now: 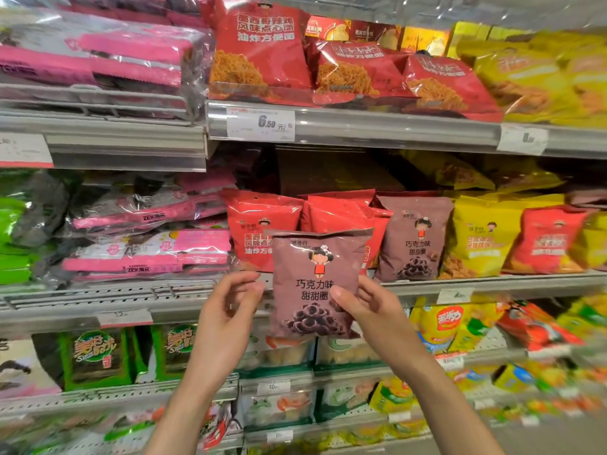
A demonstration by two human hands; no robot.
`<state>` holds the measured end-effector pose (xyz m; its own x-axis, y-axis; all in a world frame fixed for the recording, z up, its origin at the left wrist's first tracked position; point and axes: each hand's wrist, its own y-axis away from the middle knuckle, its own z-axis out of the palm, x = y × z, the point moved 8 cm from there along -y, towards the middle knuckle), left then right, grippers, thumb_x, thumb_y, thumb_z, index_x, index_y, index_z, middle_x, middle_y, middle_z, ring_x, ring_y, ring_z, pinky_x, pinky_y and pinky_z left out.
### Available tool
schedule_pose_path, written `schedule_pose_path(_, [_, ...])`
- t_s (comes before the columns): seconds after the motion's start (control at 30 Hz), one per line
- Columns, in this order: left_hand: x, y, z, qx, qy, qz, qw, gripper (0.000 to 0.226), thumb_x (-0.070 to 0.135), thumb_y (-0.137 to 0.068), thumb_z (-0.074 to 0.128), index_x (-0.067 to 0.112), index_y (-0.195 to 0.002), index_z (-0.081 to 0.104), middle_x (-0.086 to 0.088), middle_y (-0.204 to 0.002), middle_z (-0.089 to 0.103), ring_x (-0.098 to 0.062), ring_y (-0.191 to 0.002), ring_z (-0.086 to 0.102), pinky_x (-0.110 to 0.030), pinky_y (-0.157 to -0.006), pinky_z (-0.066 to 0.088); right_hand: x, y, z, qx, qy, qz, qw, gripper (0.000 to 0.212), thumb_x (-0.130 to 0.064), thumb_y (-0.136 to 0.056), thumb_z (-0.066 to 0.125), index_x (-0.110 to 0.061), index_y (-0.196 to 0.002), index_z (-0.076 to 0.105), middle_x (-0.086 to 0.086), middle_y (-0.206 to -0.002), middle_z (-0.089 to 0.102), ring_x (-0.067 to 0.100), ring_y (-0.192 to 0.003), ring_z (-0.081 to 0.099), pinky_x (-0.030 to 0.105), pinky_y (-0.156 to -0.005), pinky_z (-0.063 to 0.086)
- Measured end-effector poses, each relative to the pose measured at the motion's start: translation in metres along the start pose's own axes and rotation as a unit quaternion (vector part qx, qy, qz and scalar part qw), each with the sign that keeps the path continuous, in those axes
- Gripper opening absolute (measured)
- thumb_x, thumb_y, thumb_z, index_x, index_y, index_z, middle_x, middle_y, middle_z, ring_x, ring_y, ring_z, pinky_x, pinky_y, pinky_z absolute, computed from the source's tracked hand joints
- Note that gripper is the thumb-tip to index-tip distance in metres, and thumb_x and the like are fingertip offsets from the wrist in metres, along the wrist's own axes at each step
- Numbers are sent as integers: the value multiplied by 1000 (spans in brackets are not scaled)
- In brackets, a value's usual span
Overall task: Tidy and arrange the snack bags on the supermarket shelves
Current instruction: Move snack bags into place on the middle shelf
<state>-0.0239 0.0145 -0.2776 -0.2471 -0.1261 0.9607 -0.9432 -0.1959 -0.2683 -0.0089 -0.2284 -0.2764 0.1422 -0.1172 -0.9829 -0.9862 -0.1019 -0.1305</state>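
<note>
Holding a brown snack bag (pixel 315 284) upright in front of the middle shelf (pixel 492 285), the person keeps its printed face toward the camera, probably to read which kind it is before placing it. The right hand (pixel 368 310) grips the bag at its right edge, thumb on the front and the other fingers behind it. The left hand (pixel 230 300) is just beside the left edge of the bag; its fingers are loosely curled and its thumb comes near the edge, but I cannot tell for sure if it touches the bag, so I judge that it holds nothing.

On the middle shelf behind, a second brown bag (pixel 414 238) of the same print stands upright, to the right of two red bags (pixel 262 228). Further right stand a yellow bag (pixel 476 238) and another red one (pixel 545 241), which is blurred. The held bag hangs in front of the red bags, so it is not yet in a row. The matching brown bag shows where it belongs, and I think the next move is to carry it to the right and far, and stand it in front of or beside that one, face outward. The bag is soft and full of air, so a light grip at the edge is enough. The price tag (pixel 261 124) is on the upper shelf rail.
</note>
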Motion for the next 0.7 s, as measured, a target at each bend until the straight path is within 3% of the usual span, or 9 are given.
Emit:
schedule_pose_path(0.1, [-6,11,10,2,4,-7,1000,14,38,-94,66,34,-108,69,17,-101,73,-1,-95,69,-24,-84,50,12,21,-31,26,-5,13,1000,43,-58,-82,74,-33,-117,74,-5,-119,77,15,-116,70,42,-103,55])
schedule_pose_path(0.17, [-7,17,21,-3,8,-12,1000,11,27,-97,68,32,-107,69,10,-98,74,-6,-93,70,-25,-80,54,17,35,-55,63,-12,13,998,40,-57,-82,73,-34,-115,75,-5,-116,78,16,-113,72,37,-99,58])
schedule_pose_path(0.27, [-4,25,38,-5,31,-16,999,10,21,-98,68,27,-107,70,-5,-94,73,-21,-90,69,-27,-73,57,24,53,-88,107,-25,17,994,43,-58,-81,75,-30,-114,75,-2,-115,78,17,-110,73,40,-98,54])
schedule_pose_path(0.37, [1,32,60,-7,51,-25,998,10,20,-98,68,24,-107,70,-2,-94,74,-18,-88,71,-15,-65,55,32,65,-121,136,-37,22,990,35,-51,-85,78,-32,-114,76,-2,-114,79,18,-109,74,34,-92,58])
schedule_pose_path(0.43, [5,37,80,-14,52,-26,998,10,20,-98,67,25,-107,70,0,-95,73,-18,-89,70,-15,-63,55,35,72,-144,156,-48,19,986,33,-47,-82,74,-32,-110,77,-1,-111,79,17,-104,75,24,-83,60])
schedule_pose_path(0.53, [11,45,114,-26,49,-23,998,11,25,-98,67,28,-108,70,-2,-98,72,-24,-91,68,-32,-71,58,40,78,-179,168,-59,17,984,29,-46,-80,73,-30,-104,79,0,-105,80,16,-98,77,18,-76,58])
schedule_pose_path(0.63, [19,51,158,-24,44,-17,999,9,27,-99,66,29,-107,69,-2,-98,73,-15,-91,71,-27,-80,58,42,82,-221,171,-66,10,983,28,-44,-79,73,-28,-100,79,0,-103,81,12,-94,77,18,-74,58])
schedule_pose_path(0.7, [23,54,188,-9,55,-14,998,8,19,-99,67,23,-106,69,-6,-92,73,-12,-86,71,-22,-78,57,47,83,-252,169,-68,6,983,29,-40,-79,73,-21,-100,78,1,-102,81,11,-93,76,17,-72,57])
